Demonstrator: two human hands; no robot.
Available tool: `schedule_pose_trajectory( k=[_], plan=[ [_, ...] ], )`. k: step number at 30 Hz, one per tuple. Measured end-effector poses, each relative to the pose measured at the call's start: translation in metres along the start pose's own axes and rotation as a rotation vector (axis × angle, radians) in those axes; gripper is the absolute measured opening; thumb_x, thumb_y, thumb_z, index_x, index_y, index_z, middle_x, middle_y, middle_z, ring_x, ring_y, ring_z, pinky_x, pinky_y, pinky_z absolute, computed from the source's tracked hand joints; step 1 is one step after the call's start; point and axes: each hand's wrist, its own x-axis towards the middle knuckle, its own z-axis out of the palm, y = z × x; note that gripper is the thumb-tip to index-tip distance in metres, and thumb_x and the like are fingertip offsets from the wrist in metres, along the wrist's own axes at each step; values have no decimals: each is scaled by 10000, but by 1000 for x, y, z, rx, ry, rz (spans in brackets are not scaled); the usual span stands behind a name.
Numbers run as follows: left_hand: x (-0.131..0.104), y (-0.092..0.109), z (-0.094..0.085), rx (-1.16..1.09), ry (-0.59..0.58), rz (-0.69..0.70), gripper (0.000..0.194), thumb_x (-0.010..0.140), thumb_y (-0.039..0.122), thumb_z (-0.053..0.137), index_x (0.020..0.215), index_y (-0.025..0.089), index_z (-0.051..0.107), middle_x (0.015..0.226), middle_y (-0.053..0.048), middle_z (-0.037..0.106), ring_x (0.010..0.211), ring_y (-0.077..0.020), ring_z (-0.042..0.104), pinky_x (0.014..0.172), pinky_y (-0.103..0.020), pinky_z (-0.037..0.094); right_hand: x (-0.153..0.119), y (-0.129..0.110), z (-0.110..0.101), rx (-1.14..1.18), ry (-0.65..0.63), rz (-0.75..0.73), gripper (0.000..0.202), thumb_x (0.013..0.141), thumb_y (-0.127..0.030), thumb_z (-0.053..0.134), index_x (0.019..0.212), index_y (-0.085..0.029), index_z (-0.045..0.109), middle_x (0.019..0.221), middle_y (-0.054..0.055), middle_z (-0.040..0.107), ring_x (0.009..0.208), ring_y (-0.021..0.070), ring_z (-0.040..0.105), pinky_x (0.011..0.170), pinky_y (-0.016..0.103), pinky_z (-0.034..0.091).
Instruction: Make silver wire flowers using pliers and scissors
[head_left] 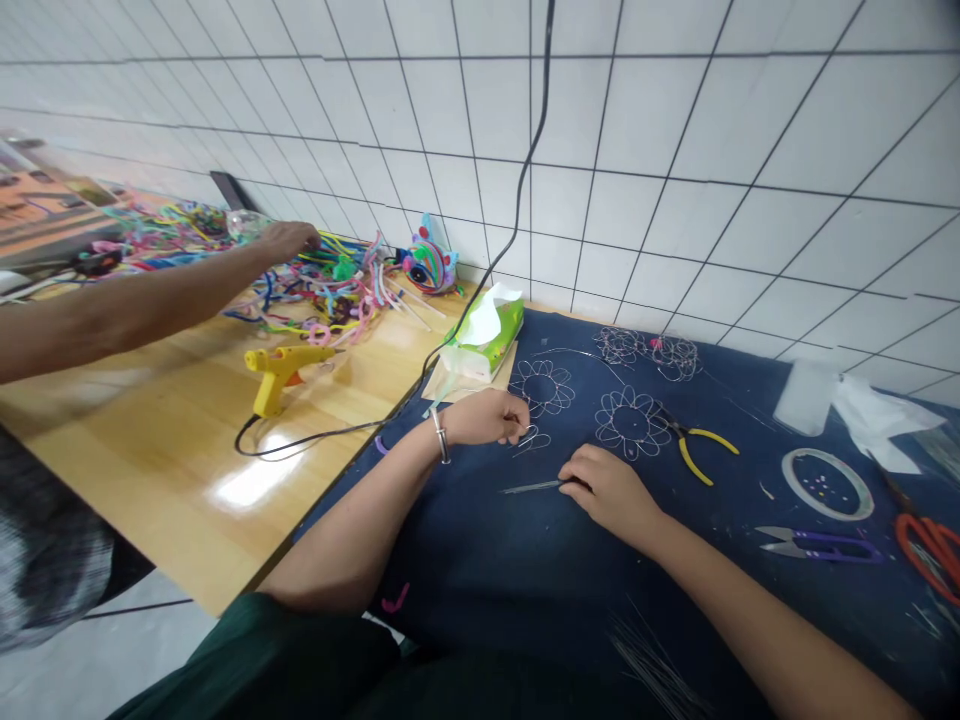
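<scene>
My left hand (489,416), with a bracelet at the wrist, is closed in a pinch on a thin wire; small bent loops of wire (535,441) show just beside its fingertips. Lower and to the right, my right hand (609,492) pinches a few straight thin wires (531,488) that point left over the dark blue cloth (480,580). Beyond my hands lie two flower-shaped wire rings, one wire ring (546,388) behind my left fingers and another wire ring (631,422) beside the pliers (694,440) with yellow handles.
Tangled wire pieces (645,350) lie near the wall. On the right are a tape roll (827,484), purple snips (821,545) and red-handled scissors (928,552). Loose wires (656,665) lie in front. Leftward are tissues (491,332), a yellow glue gun (279,375), and another person's arm (142,300) over pipe cleaners.
</scene>
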Motion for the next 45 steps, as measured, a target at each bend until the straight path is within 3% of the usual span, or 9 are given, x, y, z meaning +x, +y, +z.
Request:
schedule_pose_trajectory(
  k=[8, 11, 15, 19, 27, 33, 39, 45],
  plan=[
    [-7, 0, -10, 354, -65, -72, 158, 678, 147, 469, 685, 186, 622, 608, 34, 635, 540, -87, 535, 530, -183, 332, 0, -1, 2, -238, -53, -138, 112, 837, -159, 438, 760, -186, 516, 813, 32, 508, 779, 148, 475, 713, 295, 398],
    [-6, -1, -10, 439, -63, -98, 125, 698, 222, 506, 677, 197, 627, 596, 29, 630, 562, -101, 529, 543, -193, 323, 0, 0, 1, -229, -50, -164, 112, 844, -151, 419, 786, -186, 508, 810, 33, 510, 781, 150, 477, 715, 297, 399],
    [-6, -4, -9, 585, -7, -113, 231, 731, 397, 519, 662, 207, 632, 606, 3, 622, 603, -129, 532, 555, -218, 312, 0, 3, 0, -173, -31, -157, 113, 851, -146, 397, 798, -184, 490, 811, 27, 518, 783, 146, 478, 723, 292, 397],
    [-10, -4, -5, 704, 90, -123, 264, 729, 453, 522, 703, 225, 652, 688, -24, 628, 659, -157, 539, 561, -237, 305, 2, 4, -2, -122, -18, -115, 121, 846, -145, 392, 776, -187, 481, 793, 24, 517, 760, 142, 477, 705, 287, 391],
    [-12, 10, 0, 596, 217, 89, 166, 767, 303, 527, 743, 201, 656, 804, -37, 622, 794, -167, 545, 678, -245, 357, 4, 5, -11, -20, -7, 9, 115, 837, -165, 391, 752, -196, 462, 740, 11, 514, 685, 131, 476, 633, 270, 377],
    [-11, 28, 10, 360, 26, 269, 191, 817, 288, 478, 856, 222, 652, 823, 4, 648, 744, -122, 570, 671, -198, 365, 6, 8, -18, 51, 21, 76, 109, 837, -186, 393, 766, -203, 474, 732, -14, 527, 662, 108, 490, 627, 248, 378],
    [-7, 31, 20, 283, -42, 289, 208, 797, 175, 457, 823, 221, 658, 727, 25, 657, 659, -101, 568, 616, -186, 354, 5, 7, -18, 85, 27, 83, 112, 830, -185, 407, 746, -200, 480, 722, -18, 535, 656, 105, 494, 625, 246, 376],
    [-5, 29, 28, 334, -64, 272, 173, 748, 187, 517, 822, 238, 665, 771, 22, 671, 690, -116, 587, 601, -192, 360, 5, 7, -18, 91, 20, 51, 107, 826, -195, 436, 761, -202, 521, 744, -8, 557, 687, 111, 510, 654, 252, 391]
  ],
)
